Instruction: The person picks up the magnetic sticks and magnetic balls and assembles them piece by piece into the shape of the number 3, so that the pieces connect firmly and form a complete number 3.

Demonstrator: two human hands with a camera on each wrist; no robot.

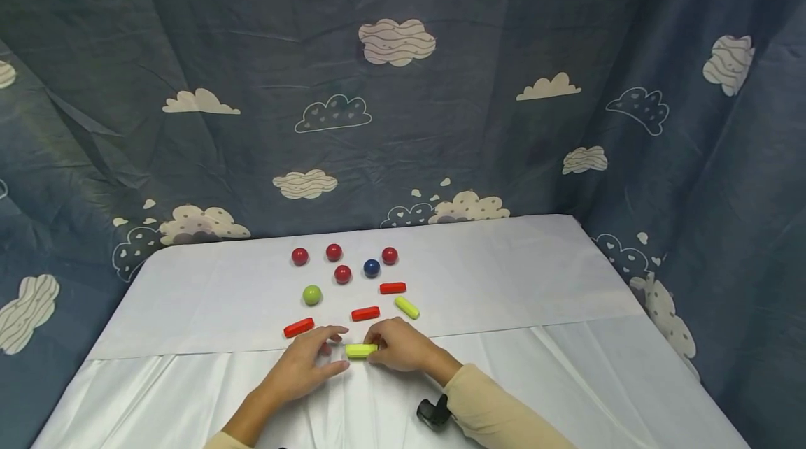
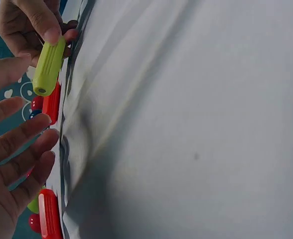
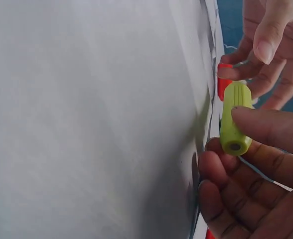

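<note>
My right hand pinches one end of a yellow-green stick between thumb and fingers, holding it lengthwise toward the left hand. In the right wrist view the thumb of the right hand lies on the side of the stick, whose near end shows a dark round spot. My left hand is at the stick's left, fingers spread and apart from each other. In the left wrist view a gap shows between the left hand and the stick.
Beyond the hands lie red sticks and another yellow-green stick. Farther back are a green ball, a blue ball and several red balls. A patterned curtain hangs behind the white table.
</note>
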